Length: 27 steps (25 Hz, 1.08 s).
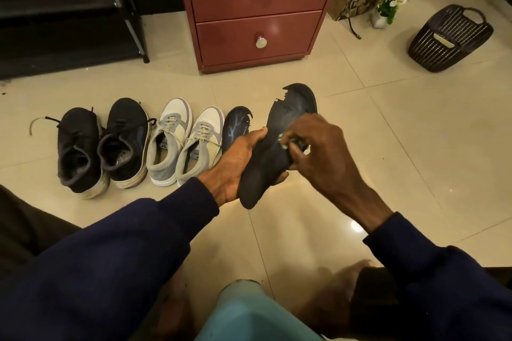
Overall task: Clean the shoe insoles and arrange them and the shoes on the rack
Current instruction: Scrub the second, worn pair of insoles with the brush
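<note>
Fingers of the left hand curl under a torn black foam insole, thumb over its edge; fingers of the right hand pinch a small unclear object against its middle. Beyond, a second black insole lies beside grey-and-white sneakers.

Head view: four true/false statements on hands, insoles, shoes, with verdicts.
1. The left hand grips the torn dark insole. True.
2. The right hand is empty. False: it pinches a small object against that insole; what it is cannot be told.
3. A second dark insole lies on the glossy tiled floor beside the grey-and-white lace-up sneakers. True.
4. The black lace-up sneakers stand on the black metal rack. False: they stand on the floor.
</note>
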Available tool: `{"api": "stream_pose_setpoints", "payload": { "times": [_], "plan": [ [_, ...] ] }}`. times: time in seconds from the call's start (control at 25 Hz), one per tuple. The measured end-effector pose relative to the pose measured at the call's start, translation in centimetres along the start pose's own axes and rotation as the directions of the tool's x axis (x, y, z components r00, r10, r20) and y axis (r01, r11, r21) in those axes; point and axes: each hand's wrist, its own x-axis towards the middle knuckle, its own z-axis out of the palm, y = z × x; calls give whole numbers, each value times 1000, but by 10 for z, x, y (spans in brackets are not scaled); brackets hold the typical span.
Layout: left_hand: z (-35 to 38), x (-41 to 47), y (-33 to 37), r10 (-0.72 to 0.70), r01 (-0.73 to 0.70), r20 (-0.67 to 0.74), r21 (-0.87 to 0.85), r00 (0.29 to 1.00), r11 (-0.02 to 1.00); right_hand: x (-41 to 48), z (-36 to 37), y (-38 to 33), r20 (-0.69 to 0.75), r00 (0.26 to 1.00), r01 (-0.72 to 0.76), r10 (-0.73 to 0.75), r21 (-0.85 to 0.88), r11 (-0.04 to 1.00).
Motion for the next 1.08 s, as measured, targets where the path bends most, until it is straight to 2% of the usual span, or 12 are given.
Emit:
{"api": "stream_pose_setpoints", "payload": {
  "times": [0.08, 0.12, 0.24, 0.28, 0.44, 0.48, 0.6, 0.64, 0.8, 0.88, 1.0, 1.08],
  "plan": [
    [5, -3, -1, 0, 0, 22, 10, 1000, 1000, 1, -11, 11, -98, 987, -125, 124, 3, 992],
    [6, -4, -1, 7, -7, 12, 6, 1000, 1000, -2, -10, 7, -84, 988, -128, 130, 24, 991],
    [1, -1, -1, 39, -39, -10, -30, 999, 999, -10, 1, -18, 160, 987, 13, -28, 95, 995],
    [-1, 0, -1, 50, -50, -12, -32, 999, 998, -8, 0, -17, 192, 981, 27, -42, 84, 996],
    [1, 1, -5, 57, -57, -12, -36, 998, 998, -2, -12, 10, -4, 995, -99, 99, -18, 995],
    [2, 0, -4, 65, -66, -27, -36, 998, 997, -5, -10, 6, 22, 995, -92, 92, 8, 996],
    [-2, 3, -1, 96, -96, -82, 6, 992, 995, -11, -2, -21, 261, 965, 8, -36, 107, 994],
    [-2, 4, -1, 102, -101, -85, 11, 991, 995, -9, -2, -20, 272, 962, 11, -37, 98, 995],
    [4, 0, -3, 70, -70, -20, -25, 997, 997, 0, -10, 10, -38, 993, -118, 116, -67, 991],
    [4, -1, -2, 64, -65, -28, -35, 998, 997, -4, -2, -2, -24, 997, -70, 70, -34, 997],
    [0, 0, -1, 46, -47, -30, -17, 998, 999, -8, 6, -27, 143, 987, 59, -71, 89, 994],
    [3, -1, -1, 28, -28, -3, -9, 1000, 1000, -1, -2, -15, 51, 999, 6, -9, 54, 999]
  ]
}}
